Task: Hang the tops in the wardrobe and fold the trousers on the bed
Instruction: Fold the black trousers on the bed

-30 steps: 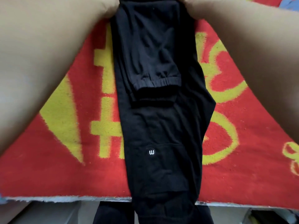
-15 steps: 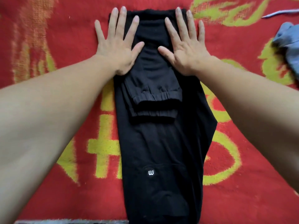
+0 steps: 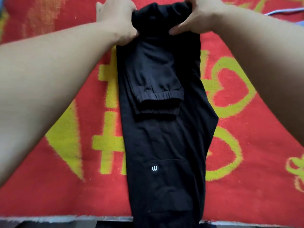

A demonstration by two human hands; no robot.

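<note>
Trousers (image 3: 164, 142) lie lengthwise on the red-blanketed bed (image 3: 57, 195), one end hanging over the near edge, cuffs (image 3: 160, 96) doubled back midway. At the far fold, left hand (image 3: 117, 18) and right hand (image 3: 201, 17) both have a grip clenched on the cloth.

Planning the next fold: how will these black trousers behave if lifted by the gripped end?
Probably floppy: the trousers bunch where the left hand and right hand grip them. They may drag on the fuzzy-looking blanket. The near end overhangs the edge, so it could slip down.
</note>
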